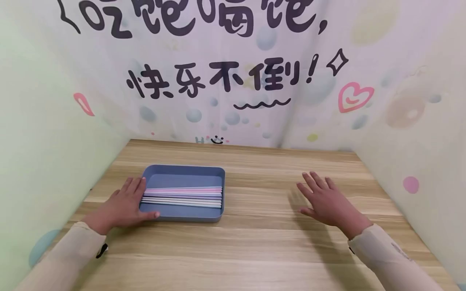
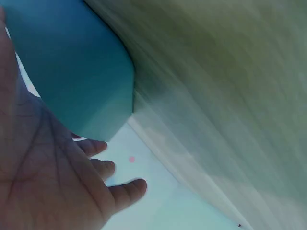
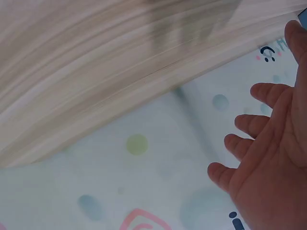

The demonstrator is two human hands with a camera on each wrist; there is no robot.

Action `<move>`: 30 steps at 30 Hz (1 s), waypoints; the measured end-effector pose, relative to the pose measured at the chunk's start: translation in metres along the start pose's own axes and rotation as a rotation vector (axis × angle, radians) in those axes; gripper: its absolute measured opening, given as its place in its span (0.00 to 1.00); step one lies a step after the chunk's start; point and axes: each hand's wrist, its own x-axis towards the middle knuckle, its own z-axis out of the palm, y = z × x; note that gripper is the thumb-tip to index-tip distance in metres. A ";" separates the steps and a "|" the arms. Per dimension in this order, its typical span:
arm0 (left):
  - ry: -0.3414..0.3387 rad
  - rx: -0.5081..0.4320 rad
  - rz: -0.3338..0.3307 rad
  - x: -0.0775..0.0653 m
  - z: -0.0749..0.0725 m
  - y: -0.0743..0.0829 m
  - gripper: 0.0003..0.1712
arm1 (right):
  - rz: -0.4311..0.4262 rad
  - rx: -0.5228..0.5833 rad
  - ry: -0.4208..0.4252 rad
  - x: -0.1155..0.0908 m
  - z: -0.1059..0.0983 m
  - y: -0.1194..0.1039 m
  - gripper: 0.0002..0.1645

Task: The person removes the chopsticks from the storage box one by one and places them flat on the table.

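Note:
A shallow blue rectangular tray (image 1: 185, 214) sits on the left part of the table. Inside it, thin straight sticks (image 1: 183, 196) in white, pink, purple and pale blue lie side by side from left to right. My left hand (image 1: 125, 204) rests at the tray's left end, fingers along that rim and the thumb over the near left corner. In the left wrist view, the palm (image 2: 48, 167) is against the tray's outer wall (image 2: 86, 72) and the fingers stay extended. My right hand (image 1: 329, 202) hovers over the table at the right, its fingers spread, holding nothing.
The wood-grain table (image 1: 255, 250) meets a back wall (image 1: 255, 121) printed with dark lettering, bubbles and a pink heart. Side walls (image 1: 418, 141) close in at left and right. The right arm's shadow falls across the table.

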 end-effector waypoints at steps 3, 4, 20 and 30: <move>0.019 0.016 0.017 -0.001 -0.002 -0.007 0.70 | -0.059 -0.028 0.006 0.012 -0.001 -0.002 0.45; 0.025 0.018 0.021 -0.002 -0.002 -0.010 0.70 | -0.078 -0.037 0.007 0.017 -0.001 -0.003 0.45; 0.019 -0.033 0.040 -0.002 0.011 -0.013 0.65 | -0.250 -0.147 0.005 0.071 -0.038 -0.025 0.42; 0.028 -0.041 0.036 -0.004 0.009 -0.012 0.65 | -0.419 -0.308 -0.014 0.100 -0.048 -0.057 0.43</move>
